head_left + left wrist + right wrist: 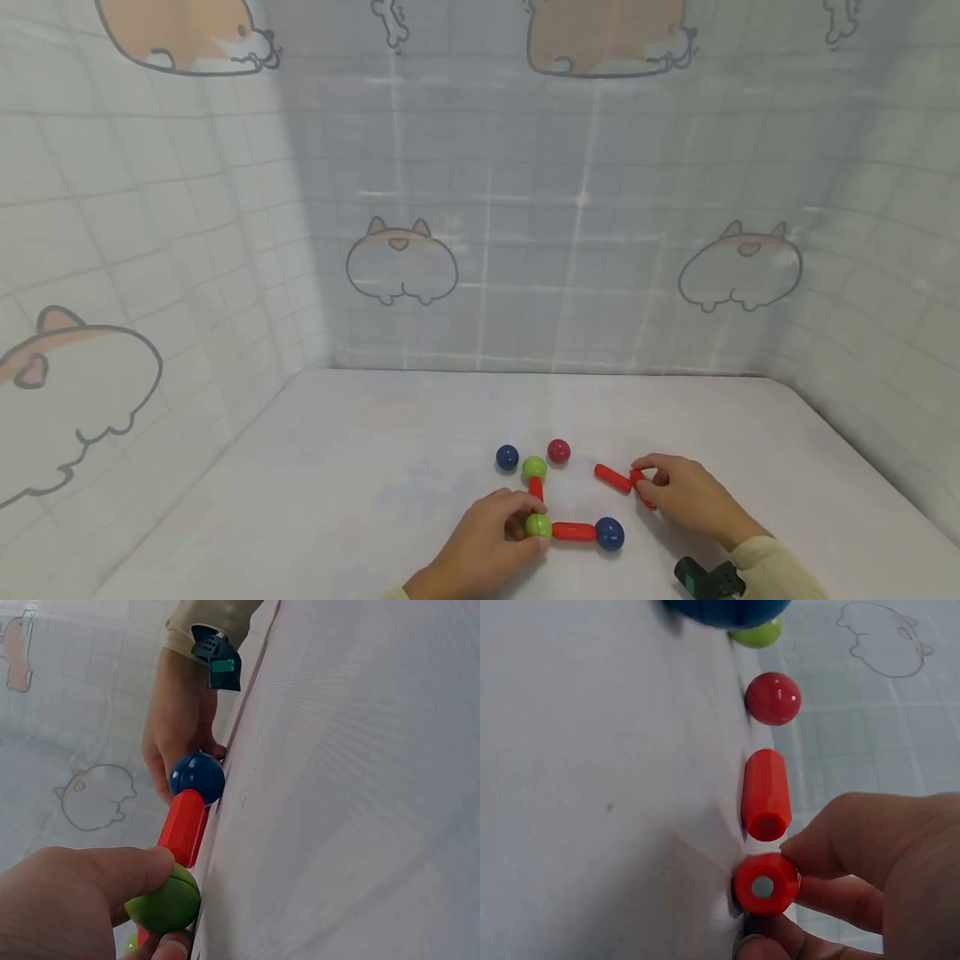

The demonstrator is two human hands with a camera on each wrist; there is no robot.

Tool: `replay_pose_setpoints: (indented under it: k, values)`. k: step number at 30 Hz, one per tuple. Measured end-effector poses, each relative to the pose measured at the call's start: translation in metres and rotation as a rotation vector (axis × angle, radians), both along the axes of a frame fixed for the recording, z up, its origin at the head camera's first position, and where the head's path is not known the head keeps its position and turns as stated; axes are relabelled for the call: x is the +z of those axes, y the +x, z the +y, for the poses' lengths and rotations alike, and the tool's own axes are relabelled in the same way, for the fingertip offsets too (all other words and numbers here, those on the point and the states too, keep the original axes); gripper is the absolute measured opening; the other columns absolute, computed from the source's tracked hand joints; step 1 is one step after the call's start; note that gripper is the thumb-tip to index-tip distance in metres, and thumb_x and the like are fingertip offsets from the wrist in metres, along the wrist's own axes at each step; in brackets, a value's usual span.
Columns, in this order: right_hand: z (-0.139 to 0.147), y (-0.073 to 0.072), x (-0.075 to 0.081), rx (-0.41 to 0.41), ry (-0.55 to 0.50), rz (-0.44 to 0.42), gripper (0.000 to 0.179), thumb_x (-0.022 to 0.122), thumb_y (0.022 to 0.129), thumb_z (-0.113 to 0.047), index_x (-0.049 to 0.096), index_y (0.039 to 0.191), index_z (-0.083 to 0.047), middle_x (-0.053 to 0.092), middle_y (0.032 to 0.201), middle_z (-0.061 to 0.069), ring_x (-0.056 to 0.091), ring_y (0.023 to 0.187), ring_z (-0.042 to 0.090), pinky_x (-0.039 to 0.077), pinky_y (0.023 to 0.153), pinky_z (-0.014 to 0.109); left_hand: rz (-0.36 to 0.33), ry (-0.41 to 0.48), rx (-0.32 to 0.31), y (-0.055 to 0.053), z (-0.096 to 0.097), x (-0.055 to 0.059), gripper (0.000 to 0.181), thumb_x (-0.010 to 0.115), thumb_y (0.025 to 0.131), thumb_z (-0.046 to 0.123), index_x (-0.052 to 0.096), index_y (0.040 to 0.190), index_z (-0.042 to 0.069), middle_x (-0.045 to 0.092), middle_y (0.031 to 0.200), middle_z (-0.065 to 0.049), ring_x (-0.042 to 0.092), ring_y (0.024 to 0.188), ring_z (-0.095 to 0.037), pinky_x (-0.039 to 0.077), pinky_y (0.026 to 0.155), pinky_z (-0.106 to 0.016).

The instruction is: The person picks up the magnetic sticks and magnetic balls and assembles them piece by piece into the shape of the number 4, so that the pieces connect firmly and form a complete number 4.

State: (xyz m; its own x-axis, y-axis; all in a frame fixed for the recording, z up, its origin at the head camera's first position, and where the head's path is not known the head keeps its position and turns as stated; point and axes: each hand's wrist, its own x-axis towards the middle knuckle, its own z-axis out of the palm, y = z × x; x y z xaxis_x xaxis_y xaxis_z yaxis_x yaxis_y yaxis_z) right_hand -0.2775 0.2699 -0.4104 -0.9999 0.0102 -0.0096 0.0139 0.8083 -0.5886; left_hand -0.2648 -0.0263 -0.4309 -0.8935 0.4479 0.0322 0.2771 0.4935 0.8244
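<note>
In the head view my left hand (487, 533) pinches a green ball (537, 526) between thumb and fingers. From that ball a red rod (574, 532) runs right to a blue ball (610, 534); another red rod (536, 488) runs back to a second green ball (534, 468). These pieces form an L on the table. My right hand (690, 498) pinches a loose red rod (642, 489), whose silvery round end faces the camera in the right wrist view. A further red rod (613, 478) lies just left of it.
A loose blue ball (507, 457) and a red ball (558, 451) sit behind the L on the white tabletop (375, 500). Curtains with grid lines and cartoon dogs (402, 262) enclose the table's back and sides. A dark device (708, 577) is on my right wrist.
</note>
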Motion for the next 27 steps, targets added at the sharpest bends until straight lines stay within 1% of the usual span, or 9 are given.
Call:
replay_pose_setpoints:
  k: [4, 7, 10, 12, 14, 20, 24, 27]
  values:
    - [-0.002, 0.001, 0.000, -0.002, 0.006, 0.017, 0.027, 0.070, 0.085, -0.019, 0.066, 0.111, -0.012, 0.055, 0.072, 0.001, 0.049, 0.062, 0.018, 0.040, 0.054, 0.031, 0.006, 0.001, 0.000, 0.000, -0.002, 0.000, 0.027, 0.079, 0.080, 0.025, 0.070, 0.106, 0.027, 0.056, 0.083, 0.010, 0.054, 0.075, -0.011, 0.049, 0.066, -0.024]
    - [-0.002, 0.004, -0.002, -0.002, -0.022, 0.037, 0.027, 0.073, 0.084, -0.019, 0.065, 0.108, -0.012, 0.056, 0.073, 0.000, 0.050, 0.063, 0.018, 0.041, 0.055, 0.031, 0.006, 0.006, -0.004, -0.001, -0.002, -0.001, 0.027, 0.079, 0.080, 0.025, 0.070, 0.106, 0.026, 0.057, 0.084, 0.010, 0.054, 0.075, -0.011, 0.049, 0.067, -0.024]
    - [-0.001, 0.006, -0.004, -0.009, -0.062, 0.061, 0.029, 0.074, 0.084, -0.019, 0.064, 0.109, -0.010, 0.058, 0.077, 0.000, 0.052, 0.068, 0.017, 0.045, 0.059, 0.031, -0.002, 0.010, -0.001, -0.001, -0.001, -0.001, 0.027, 0.079, 0.080, 0.025, 0.070, 0.106, 0.026, 0.056, 0.084, 0.009, 0.054, 0.075, -0.012, 0.050, 0.067, -0.024]
    - [0.001, 0.007, -0.006, -0.028, -0.112, 0.064, 0.030, 0.073, 0.085, -0.019, 0.063, 0.111, -0.008, 0.060, 0.081, 0.001, 0.055, 0.072, 0.017, 0.048, 0.061, 0.032, -0.008, 0.014, 0.001, 0.000, -0.001, -0.002, 0.028, 0.079, 0.080, 0.024, 0.071, 0.106, 0.026, 0.056, 0.083, 0.009, 0.054, 0.075, -0.012, 0.050, 0.067, -0.024]
    - [0.002, 0.006, -0.008, -0.053, -0.173, 0.056, 0.033, 0.072, 0.085, -0.019, 0.062, 0.114, -0.006, 0.062, 0.085, 0.002, 0.056, 0.073, 0.018, 0.050, 0.061, 0.032, -0.017, 0.010, 0.005, 0.000, 0.000, -0.003, 0.028, 0.080, 0.079, 0.024, 0.071, 0.105, 0.026, 0.056, 0.082, 0.008, 0.054, 0.074, -0.012, 0.050, 0.067, -0.024]
    - [-0.001, 0.005, -0.011, -0.104, -0.376, 0.017, 0.036, 0.068, 0.088, -0.017, 0.058, 0.121, -0.003, 0.062, 0.092, 0.008, 0.060, 0.068, 0.023, 0.053, 0.058, 0.034, -0.017, 0.003, 0.008, -0.002, 0.001, -0.009, 0.026, 0.080, 0.079, 0.024, 0.071, 0.103, 0.026, 0.056, 0.081, 0.008, 0.054, 0.073, -0.012, 0.050, 0.067, -0.024]
    - [-0.007, 0.007, -0.010, -0.063, -0.457, 0.007, 0.040, 0.067, 0.089, -0.017, 0.056, 0.124, -0.002, 0.061, 0.095, 0.011, 0.063, 0.069, 0.025, 0.055, 0.060, 0.036, 0.000, 0.007, -0.010, -0.003, 0.000, -0.010, 0.025, 0.080, 0.079, 0.024, 0.071, 0.102, 0.027, 0.056, 0.080, 0.009, 0.054, 0.072, -0.011, 0.050, 0.066, -0.023]
    - [-0.011, 0.008, -0.007, -0.022, -0.493, 0.028, 0.042, 0.066, 0.090, -0.017, 0.055, 0.128, -0.003, 0.061, 0.098, 0.013, 0.063, 0.068, 0.027, 0.056, 0.060, 0.037, 0.015, 0.013, -0.018, -0.004, -0.001, -0.009, 0.026, 0.080, 0.079, 0.024, 0.071, 0.104, 0.027, 0.056, 0.081, 0.009, 0.054, 0.073, -0.011, 0.050, 0.066, -0.023]
